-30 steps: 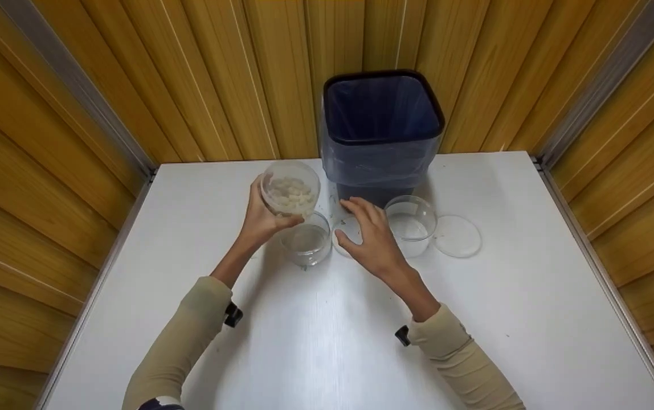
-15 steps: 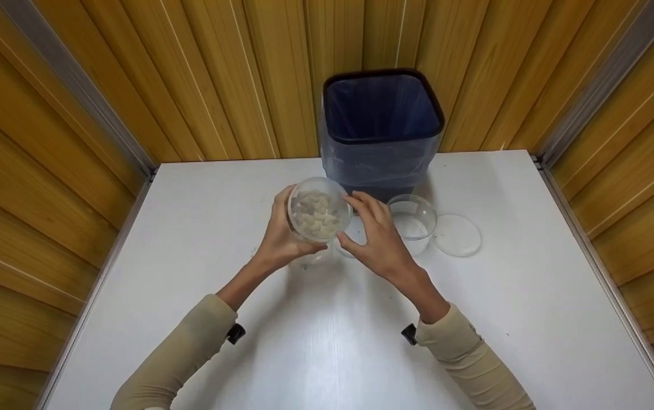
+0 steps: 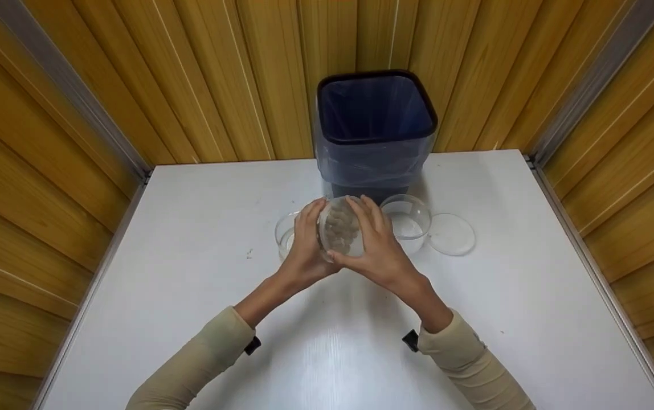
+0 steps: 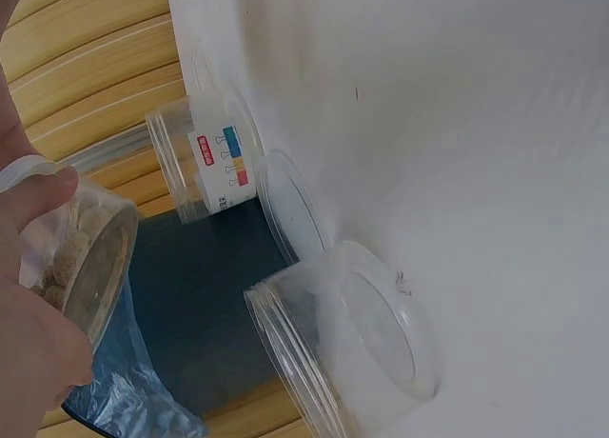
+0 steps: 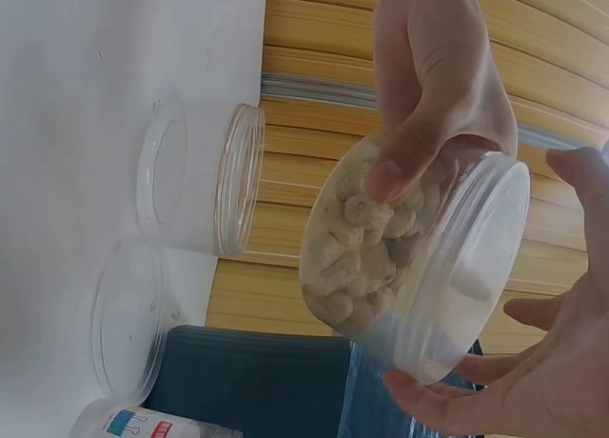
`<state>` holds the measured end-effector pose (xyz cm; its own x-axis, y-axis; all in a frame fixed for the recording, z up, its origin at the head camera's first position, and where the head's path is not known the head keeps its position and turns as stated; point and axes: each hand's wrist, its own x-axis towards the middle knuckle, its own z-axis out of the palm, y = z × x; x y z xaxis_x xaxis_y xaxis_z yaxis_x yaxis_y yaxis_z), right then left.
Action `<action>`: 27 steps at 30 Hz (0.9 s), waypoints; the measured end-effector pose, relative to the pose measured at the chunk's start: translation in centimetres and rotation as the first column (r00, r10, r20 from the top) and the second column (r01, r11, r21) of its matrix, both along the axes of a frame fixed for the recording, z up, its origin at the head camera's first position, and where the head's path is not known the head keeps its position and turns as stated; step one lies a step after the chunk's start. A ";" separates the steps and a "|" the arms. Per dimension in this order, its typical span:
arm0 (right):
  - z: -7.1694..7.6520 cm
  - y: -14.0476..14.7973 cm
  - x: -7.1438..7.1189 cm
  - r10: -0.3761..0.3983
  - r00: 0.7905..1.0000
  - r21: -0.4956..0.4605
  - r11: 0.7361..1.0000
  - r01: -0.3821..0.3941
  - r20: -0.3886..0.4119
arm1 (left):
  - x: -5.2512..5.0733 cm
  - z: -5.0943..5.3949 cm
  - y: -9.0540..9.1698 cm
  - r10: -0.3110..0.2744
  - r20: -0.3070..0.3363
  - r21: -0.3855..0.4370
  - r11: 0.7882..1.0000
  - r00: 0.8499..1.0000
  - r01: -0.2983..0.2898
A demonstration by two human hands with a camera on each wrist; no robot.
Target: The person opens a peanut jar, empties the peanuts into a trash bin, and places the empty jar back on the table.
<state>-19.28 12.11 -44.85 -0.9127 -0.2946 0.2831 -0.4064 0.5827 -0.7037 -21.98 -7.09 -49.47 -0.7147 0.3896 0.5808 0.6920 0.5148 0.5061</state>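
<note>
Jar point(image 3: 339, 228): lidded and tilted, held up off the table point(image 3: 190, 216) between the two grips, near the centre of the head view.
Pale lumps point(image 5: 357, 267): inside that jar, seen through its clear wall; what they are, I cannot tell.
Left grip point(image 3: 307, 247): wrapped round the jar's body, thumb against the wall, bearing the weight as far as I can judge.
Right grip point(image 3: 383, 250): fairly wide about the lid, fingertips at its edge; in the right wrist view the thumb stands just off it.
White lid point(image 5: 476, 271): on the jar; the step in hand looks like setting up to open it.
Lid edge: the next move probably calls for narrowing the right grip there, then twisting or prying against a steady left hold, mouth kept high so nothing spills.
Neighbours: a lidless jar point(image 5: 195, 181) at 9 o'clock of the held one, a labelled jar point(image 4: 181, 157) at 3, a loose lid point(image 3: 452, 234) past it, a flat lid point(image 4: 295, 205) between them.
Bin point(image 3: 375, 156): blue-lined, between 12 and 1 o'clock.
</note>
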 end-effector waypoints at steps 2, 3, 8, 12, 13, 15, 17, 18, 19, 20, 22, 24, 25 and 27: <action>-0.2 0.0 0.1 0.000 1.000 0.004 1.000 0.000 0.005 | 0.2 -0.2 0.3 0.017 -0.055 -0.032 0.999 0.998 -0.018; -0.2 0.0 0.1 -0.001 1.000 0.005 1.000 0.001 0.007 | 0.3 -0.3 0.4 0.027 -0.078 -0.047 0.998 0.997 -0.031; -0.7 0.1 0.0 -0.001 0.999 0.011 1.000 0.001 -0.036 | 0.7 -0.5 0.8 0.060 -0.170 -0.100 0.992 0.984 -0.078; -1.3 0.1 0.0 0.009 0.994 0.020 1.000 -0.007 -0.111 | 0.8 -0.6 0.9 0.059 -0.212 -0.131 0.987 0.976 -0.088; -1.5 0.0 -0.1 0.012 0.991 0.017 1.000 -0.010 -0.135 | 0.8 -0.6 0.8 0.056 -0.219 -0.138 0.987 0.974 -0.088; -1.9 -0.1 -0.1 0.014 0.982 0.008 1.000 -0.013 -0.186 | 0.8 -0.7 0.6 0.052 -0.229 -0.160 0.983 0.972 -0.091; -2.2 -0.3 -0.2 0.015 0.975 0.003 1.000 -0.015 -0.222 | 0.7 -0.8 0.4 0.047 -0.234 -0.169 0.982 0.971 -0.088; -2.3 -0.4 -0.2 0.015 0.971 0.000 1.000 -0.016 -0.238 | 0.7 -0.9 0.3 0.047 -0.239 -0.173 0.981 0.970 -0.090; -2.4 -0.5 -0.2 0.015 0.969 0.002 1.000 -0.015 -0.245 | 0.8 -0.9 0.2 0.046 -0.245 -0.180 0.979 0.968 -0.092; -2.5 -0.6 -0.2 0.016 0.968 0.006 1.000 -0.016 -0.252 | 0.8 -1.0 0.1 0.047 -0.251 -0.187 0.978 0.967 -0.096; -2.6 -0.7 -0.2 0.019 0.966 0.012 1.000 -0.016 -0.257 | 0.7 -1.1 -0.1 0.048 -0.257 -0.201 0.974 0.965 -0.102; -2.7 -0.8 -0.3 0.017 0.965 0.010 1.000 -0.015 -0.262 | 0.7 -1.1 -0.2 0.051 -0.267 -0.213 0.971 0.962 -0.110; -2.8 -0.8 -0.4 0.016 0.964 0.011 1.000 -0.014 -0.264 | 0.6 -1.1 -0.2 0.051 -0.270 -0.216 0.970 0.961 -0.113; -2.9 -0.7 -0.5 0.019 0.961 0.008 1.000 -0.018 -0.277 | 0.5 -1.1 -0.2 0.051 -0.285 -0.214 0.970 0.957 -0.115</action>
